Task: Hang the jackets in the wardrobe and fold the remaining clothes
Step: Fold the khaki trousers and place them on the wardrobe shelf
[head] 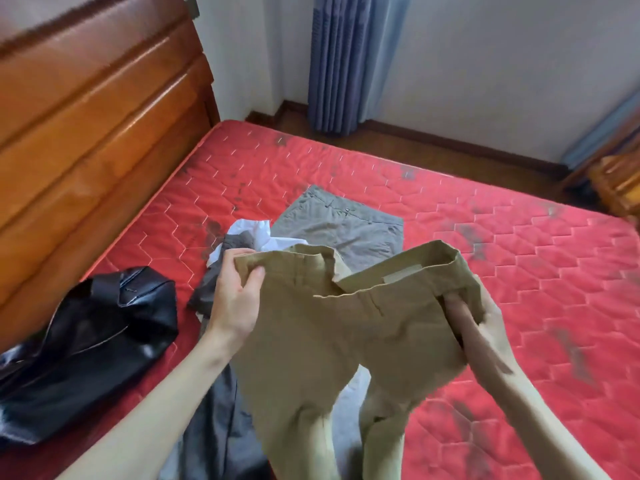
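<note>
**Khaki trousers held up by the waistband over the bed**

A red quilted mattress (485, 237) fills the view beside an orange-brown wooden headboard (86, 133). Above it hang tan cotton trousers (311, 341), waistband uppermost and running left to right, legs dropping toward the person. On the mattress lie a black leather jacket (86, 341), a folded grey-green garment (346, 223) and crumpled dark grey and white clothes (239, 244). The left hand (235, 299) pinches the waistband's left corner; the right hand (481, 327) clutches its bunched right end.

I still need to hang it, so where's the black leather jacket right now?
In the head view the black leather jacket lies crumpled at the left, on the red mattress beside the wooden headboard.
</note>
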A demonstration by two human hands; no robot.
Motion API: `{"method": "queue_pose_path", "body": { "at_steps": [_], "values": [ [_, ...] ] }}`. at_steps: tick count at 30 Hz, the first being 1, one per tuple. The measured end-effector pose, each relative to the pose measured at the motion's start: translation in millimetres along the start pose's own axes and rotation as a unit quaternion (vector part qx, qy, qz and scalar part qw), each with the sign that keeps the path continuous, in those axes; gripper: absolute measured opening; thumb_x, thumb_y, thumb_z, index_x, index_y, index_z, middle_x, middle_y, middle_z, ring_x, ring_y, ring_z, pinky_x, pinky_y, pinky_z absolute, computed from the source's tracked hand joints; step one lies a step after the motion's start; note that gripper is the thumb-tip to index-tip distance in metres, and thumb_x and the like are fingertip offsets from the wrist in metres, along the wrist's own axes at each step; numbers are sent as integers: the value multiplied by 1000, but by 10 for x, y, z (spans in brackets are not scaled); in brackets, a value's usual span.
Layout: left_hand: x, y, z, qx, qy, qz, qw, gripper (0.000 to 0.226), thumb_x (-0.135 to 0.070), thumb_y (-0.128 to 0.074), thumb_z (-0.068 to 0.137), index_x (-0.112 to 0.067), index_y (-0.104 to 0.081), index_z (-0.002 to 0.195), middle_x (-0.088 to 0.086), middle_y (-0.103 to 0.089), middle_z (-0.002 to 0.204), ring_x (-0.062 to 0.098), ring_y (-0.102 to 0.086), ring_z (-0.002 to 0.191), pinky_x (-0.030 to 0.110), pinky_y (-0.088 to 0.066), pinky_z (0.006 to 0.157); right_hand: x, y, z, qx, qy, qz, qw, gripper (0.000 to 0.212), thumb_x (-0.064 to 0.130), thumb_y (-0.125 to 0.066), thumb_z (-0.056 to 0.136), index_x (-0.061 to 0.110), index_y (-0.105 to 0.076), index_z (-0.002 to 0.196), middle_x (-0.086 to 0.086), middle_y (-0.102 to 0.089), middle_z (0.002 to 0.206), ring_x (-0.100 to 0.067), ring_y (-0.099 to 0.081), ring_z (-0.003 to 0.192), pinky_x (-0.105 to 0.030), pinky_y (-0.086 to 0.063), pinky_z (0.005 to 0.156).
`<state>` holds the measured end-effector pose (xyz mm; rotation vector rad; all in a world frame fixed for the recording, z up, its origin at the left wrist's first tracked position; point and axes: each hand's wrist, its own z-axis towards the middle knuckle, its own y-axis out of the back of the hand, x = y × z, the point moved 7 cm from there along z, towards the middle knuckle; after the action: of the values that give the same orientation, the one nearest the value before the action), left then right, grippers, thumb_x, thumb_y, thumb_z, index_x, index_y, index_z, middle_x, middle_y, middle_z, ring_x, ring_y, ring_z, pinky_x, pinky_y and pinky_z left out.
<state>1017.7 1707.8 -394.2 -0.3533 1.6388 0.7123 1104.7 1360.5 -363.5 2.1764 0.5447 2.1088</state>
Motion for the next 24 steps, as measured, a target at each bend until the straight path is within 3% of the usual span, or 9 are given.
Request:
{"method": "queue_pose_path", "body": {
  "at_steps": [2,4,6,9,11,13,16,20,24],
  "values": [
    [-518,5,-264,28,-14,-31,999,20,4,-56,99,-10,-57,113,-3,-63,93,-2,-58,80,14,-46,78,472,216,-352,-28,36,0,999,10,32,-76,87,31,-69,95,6,-68,80,-6,-60,77,-21,-49,71],
    [-1043,-4,-524,72,-41,-42,996,24,5,-59,96,-15,-61,109,-6,-67,91,3,-62,83,15,-48,79,886,454,-697,-70,65,-26,995,24,12,-76,93,28,-65,78,13,-59,65,-4,-51,64,-19,-44,62],
    [-1514,-23,-761,118,-64,-41,990,25,7,-64,95,-16,-64,104,-11,-69,86,-2,-64,81,11,-49,77,1179,741,-1031,-124,74,-38,989,29,11,-70,96,30,-62,76,15,-55,61,-3,-46,59,-20,-42,57],
    [-2087,-36,-1039,180,-89,-30,979,15,-4,-74,92,-12,-67,102,-11,-67,80,-7,-60,70,10,-47,68,1514,1227,-1404,-202,89,-44,974,24,13,-64,101,37,-59,100,13,-67,75,-6,-60,67,-30,-51,64],
    [-2360,-76,-1129,223,-97,-38,969,16,-15,-78,90,-13,-67,101,-10,-67,80,2,-60,73,22,-50,71,1684,1499,-1550,-224,84,-24,971,36,6,-60,101,33,-51,123,-2,-75,93,-16,-69,77,-40,-55,72],
    [-2632,-153,-1257,256,-108,-45,960,20,-25,-79,90,-14,-64,98,-5,-64,82,10,-57,75,33,-50,72,1930,1709,-1688,-223,99,-30,969,43,-2,-55,99,27,-46,129,-3,-72,99,-8,-65,79,-32,-53,76],
    [-3016,-392,-1548,300,-122,-61,944,21,-21,-76,94,-11,-57,94,0,-59,79,13,-53,73,38,-47,68,2284,1887,-1949,-192,125,-79,970,28,12,-65,94,18,-52,119,21,-67,92,3,-63,78,-15,-50,71],
    [-3441,-705,-1946,353,-160,-50,921,26,-16,-79,90,-8,-54,88,1,-56,73,13,-51,69,34,-45,59,2443,2223,-2221,-218,134,-111,960,20,22,-81,88,19,-62,84,5,-68,74,-10,-63,66,-29,-51,64],
    [-3838,-886,-2229,336,-176,-47,924,31,-14,-81,81,-6,-51,80,2,-54,70,13,-49,66,33,-42,61,2563,2979,-2409,-341,138,-132,920,47,27,-71,97,22,-36,66,2,-41,59,-12,-37,57,-31,-36,56]
  ]
}}
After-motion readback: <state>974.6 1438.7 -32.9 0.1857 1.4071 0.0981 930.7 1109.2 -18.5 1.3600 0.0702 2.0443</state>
